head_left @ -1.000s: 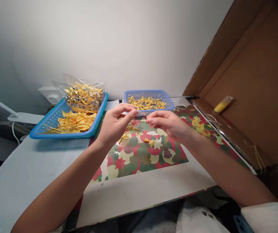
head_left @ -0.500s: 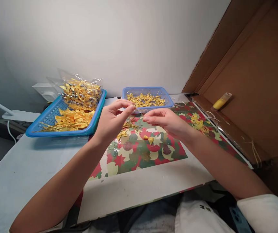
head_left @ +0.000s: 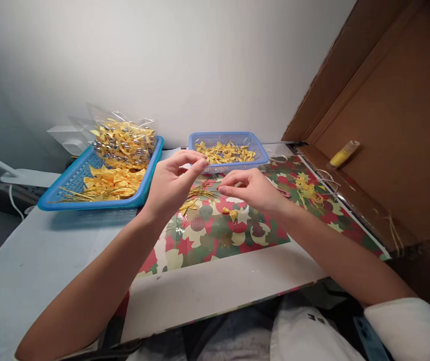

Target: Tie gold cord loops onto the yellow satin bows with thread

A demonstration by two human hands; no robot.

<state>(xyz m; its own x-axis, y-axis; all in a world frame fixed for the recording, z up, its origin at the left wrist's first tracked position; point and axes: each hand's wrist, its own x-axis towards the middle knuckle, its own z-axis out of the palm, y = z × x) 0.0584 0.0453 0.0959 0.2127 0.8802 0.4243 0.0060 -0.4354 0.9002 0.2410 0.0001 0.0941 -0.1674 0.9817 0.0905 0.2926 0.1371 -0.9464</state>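
My left hand (head_left: 175, 183) pinches thumb against forefinger above the table, just in front of the small basket. Lower and to its right, my right hand (head_left: 250, 189) is closed in a similar pinch. A thin wire-like strand between the fingertips is barely visible, and its ends are hidden. Under the hands lie a bunch of thin gold wire ties (head_left: 205, 194) and some yellow ribbon pieces (head_left: 188, 206). One yellow satin bow (head_left: 231, 214) rests apart on the patterned sheet (head_left: 215, 245).
At left stands a large blue basket (head_left: 45, 201) with yellow bows, gold ties and a clear bag of bows (head_left: 125, 143). A smaller blue basket (head_left: 230, 135) holds wired bows at the back. Yellow scraps (head_left: 307, 188) lie right, beside a cardboard wall (head_left: 388, 115).
My right hand has shifted slightly left and down, closer under the left fingertips. My left hand has barely moved. A small pinkish object now shows behind the right wrist.
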